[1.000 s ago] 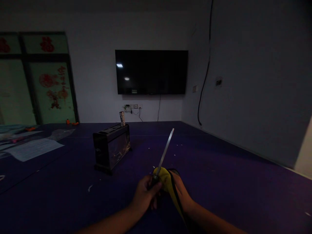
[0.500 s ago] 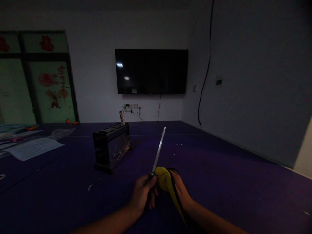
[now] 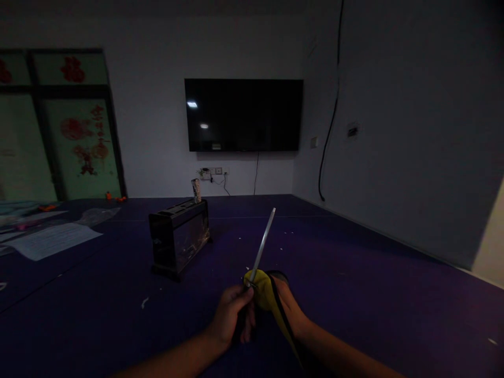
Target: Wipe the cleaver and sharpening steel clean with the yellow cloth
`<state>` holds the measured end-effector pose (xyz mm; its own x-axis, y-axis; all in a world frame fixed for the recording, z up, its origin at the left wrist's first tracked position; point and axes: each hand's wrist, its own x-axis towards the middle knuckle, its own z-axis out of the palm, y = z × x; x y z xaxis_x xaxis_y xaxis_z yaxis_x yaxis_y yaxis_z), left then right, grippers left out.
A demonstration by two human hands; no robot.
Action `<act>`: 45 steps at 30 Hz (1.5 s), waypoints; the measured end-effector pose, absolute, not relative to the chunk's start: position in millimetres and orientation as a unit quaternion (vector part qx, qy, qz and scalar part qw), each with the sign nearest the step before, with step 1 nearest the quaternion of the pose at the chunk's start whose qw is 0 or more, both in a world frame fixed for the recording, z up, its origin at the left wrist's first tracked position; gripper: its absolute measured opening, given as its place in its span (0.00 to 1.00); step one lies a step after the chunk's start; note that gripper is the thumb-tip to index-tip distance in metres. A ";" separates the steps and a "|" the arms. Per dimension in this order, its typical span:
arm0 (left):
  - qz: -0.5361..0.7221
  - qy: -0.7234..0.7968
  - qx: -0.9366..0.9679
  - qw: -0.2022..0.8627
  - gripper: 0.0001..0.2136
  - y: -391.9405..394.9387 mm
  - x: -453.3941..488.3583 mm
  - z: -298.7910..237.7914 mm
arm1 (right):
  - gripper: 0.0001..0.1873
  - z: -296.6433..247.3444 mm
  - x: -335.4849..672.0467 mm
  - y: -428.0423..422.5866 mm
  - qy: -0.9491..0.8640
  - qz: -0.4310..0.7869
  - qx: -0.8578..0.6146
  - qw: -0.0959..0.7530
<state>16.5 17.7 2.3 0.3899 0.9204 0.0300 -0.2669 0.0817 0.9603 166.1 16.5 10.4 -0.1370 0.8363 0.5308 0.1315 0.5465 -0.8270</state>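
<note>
A purple surface fills most of the lower half of the frame and runs back to a pale wall. A glazed door with red decorations stands at the upper left, and a dark television hangs on the wall at the upper centre. A black box-shaped appliance sits on the surface, left of the frame's centre, and a sheet of paper lies flat at the left edge.

At the lower centre, the person's left hand has its thumb and fingers closed around the lower end of a slim tool. Just beside it, the right hand holds a yellow cloth piece with black edging; most of its fingers are hidden, so how tightly they are bent cannot be told. The cloth's upper part lies between the two hands, next to the base of the tool's shaft, and its tail trails toward the bottom edge. The bright metal shaft tilts up and to the right, its tip well clear of the fingers. A small patterned cylinder shows above the appliance's far end. Tiny white scraps dot the surface.
</note>
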 end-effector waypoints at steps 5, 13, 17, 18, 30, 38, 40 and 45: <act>0.481 0.346 0.496 0.634 0.19 19.3 17.3 2.5 | 0.34 20.0 166.3 13.0 -0.716 0.285 -0.342 0.538; 0.465 0.346 0.496 0.646 0.19 19.2 17.5 3.7 | 0.32 12.0 168.8 17.6 -0.680 0.291 -0.359 0.569; 0.434 0.328 0.509 0.667 0.18 16.1 17.0 5.5 | 0.33 12.2 166.6 15.8 -0.683 0.324 -0.357 0.548; 0.426 0.320 0.513 0.673 0.18 15.6 17.1 5.8 | 0.33 12.4 166.2 15.3 -0.686 0.332 -0.353 0.542; 0.421 0.315 0.512 0.679 0.16 16.3 19.3 3.3 | 0.32 3.5 167.7 20.8 -0.670 0.368 -0.334 0.552; 0.461 0.361 0.525 0.618 0.16 16.8 17.6 2.4 | 0.31 17.6 164.6 14.6 -0.708 0.334 -0.314 0.537; 0.474 0.373 0.525 0.601 0.16 18.9 16.8 1.6 | 0.31 16.0 165.0 15.4 -0.705 0.323 -0.318 0.546; 0.501 0.376 0.503 0.596 0.16 24.2 16.0 -1.9 | 0.30 16.4 165.0 16.0 -0.709 0.307 -0.319 0.549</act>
